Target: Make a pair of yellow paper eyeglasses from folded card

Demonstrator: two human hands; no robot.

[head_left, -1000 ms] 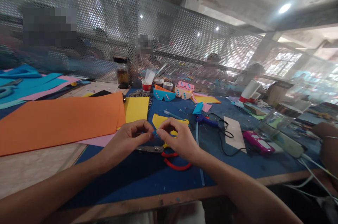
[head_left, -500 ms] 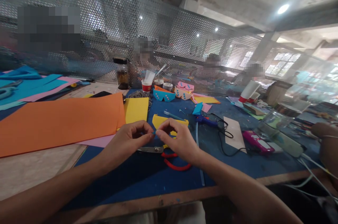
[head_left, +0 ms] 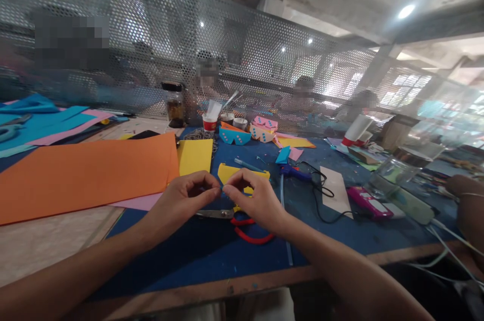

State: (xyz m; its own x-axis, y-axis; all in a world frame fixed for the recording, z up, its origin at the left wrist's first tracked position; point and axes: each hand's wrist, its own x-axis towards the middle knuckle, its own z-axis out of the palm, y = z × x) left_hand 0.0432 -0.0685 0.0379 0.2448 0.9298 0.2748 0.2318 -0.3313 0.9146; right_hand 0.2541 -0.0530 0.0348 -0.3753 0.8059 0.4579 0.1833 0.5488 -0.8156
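My left hand point(head_left: 185, 194) and my right hand point(head_left: 260, 202) meet at the fingertips over the blue work surface point(head_left: 162, 260). Thumb and forefinger are pinched together on each. Whatever they pinch is too small and hidden to make out. Just below lie scissors point(head_left: 255, 239) with red and yellow handles, partly covered by my right hand. Behind the fingers is a cut yellow piece point(head_left: 227, 172), its middle hidden. A clear glue stick point(head_left: 289, 253) lies right of my right wrist, and a blue glue gun point(head_left: 297, 173) sits beyond it.
Orange sheets point(head_left: 83, 175) and a yellow sheet point(head_left: 196, 156) spread at left. Small paper masks point(head_left: 234, 135), a red cup point(head_left: 209, 123) and a dark-lidded jar point(head_left: 174, 104) stand behind. A magenta box point(head_left: 368, 202) and another person's arm point(head_left: 469, 205) are at right.
A tiny blue bit between the fingertips has gone out of sight. Both hands stay nearly in place, the left a touch higher.
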